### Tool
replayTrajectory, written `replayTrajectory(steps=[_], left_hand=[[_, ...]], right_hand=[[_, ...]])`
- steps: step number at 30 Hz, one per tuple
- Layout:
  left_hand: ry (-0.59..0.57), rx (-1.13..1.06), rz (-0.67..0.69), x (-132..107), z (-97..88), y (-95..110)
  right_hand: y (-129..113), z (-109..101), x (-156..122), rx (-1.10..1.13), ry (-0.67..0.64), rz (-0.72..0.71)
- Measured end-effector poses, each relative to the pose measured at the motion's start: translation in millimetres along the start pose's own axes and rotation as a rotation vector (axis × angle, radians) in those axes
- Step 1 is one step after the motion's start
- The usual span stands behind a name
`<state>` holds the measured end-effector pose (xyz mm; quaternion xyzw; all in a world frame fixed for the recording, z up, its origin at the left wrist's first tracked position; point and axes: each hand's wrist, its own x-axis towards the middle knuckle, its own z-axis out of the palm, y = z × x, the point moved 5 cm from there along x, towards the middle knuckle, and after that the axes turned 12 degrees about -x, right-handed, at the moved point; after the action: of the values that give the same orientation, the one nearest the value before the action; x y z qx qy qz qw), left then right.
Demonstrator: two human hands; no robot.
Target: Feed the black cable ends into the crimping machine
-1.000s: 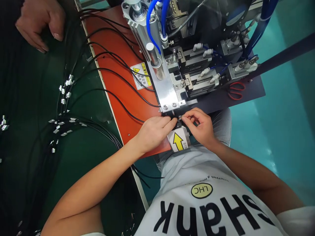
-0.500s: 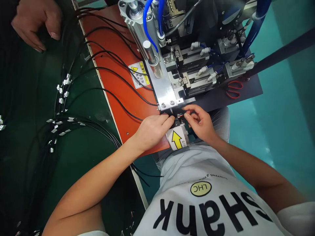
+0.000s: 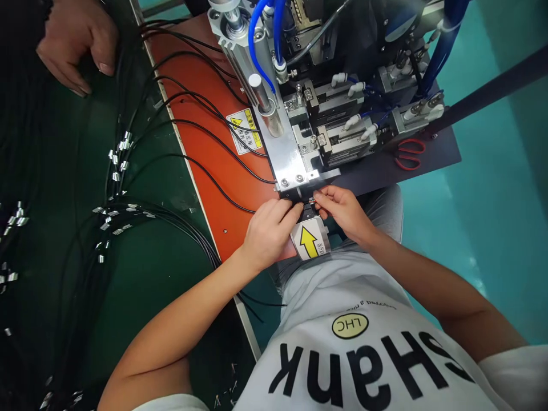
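The right hand (image 3: 342,211) pinches a tiny metal terminal (image 3: 314,200) just right of the black fixture (image 3: 306,213), the left hand (image 3: 269,234) touching its opposite side, grip impossible to tell.

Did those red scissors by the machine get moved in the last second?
No. The red scissors lie where they did on the dark base plate, just below the same air cylinder.

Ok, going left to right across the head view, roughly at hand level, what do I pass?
Black cables with metal ends → orange board → left hand → yellow arrow label → right hand → red-handled scissors, set further back → teal floor.
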<state>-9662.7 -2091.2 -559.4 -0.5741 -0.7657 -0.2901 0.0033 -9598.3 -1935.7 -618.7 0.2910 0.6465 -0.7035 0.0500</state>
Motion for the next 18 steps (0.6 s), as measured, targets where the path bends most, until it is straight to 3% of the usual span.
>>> replayTrajectory(steps=[6, 11, 18], left_hand=[[0.053, -0.097, -0.169, -28, -4.4, 0], [-0.038, 0.018, -0.229, -50, -5.0, 7], [-0.211, 0.043, -0.189, -53, -8.4, 1]], right_hand=[[2, 3, -1, 0.06, -0.038, 0.036], [5, 1, 0, 0.014, -0.012, 0.004], [7, -3, -4, 0.028, -0.042, 0.058]])
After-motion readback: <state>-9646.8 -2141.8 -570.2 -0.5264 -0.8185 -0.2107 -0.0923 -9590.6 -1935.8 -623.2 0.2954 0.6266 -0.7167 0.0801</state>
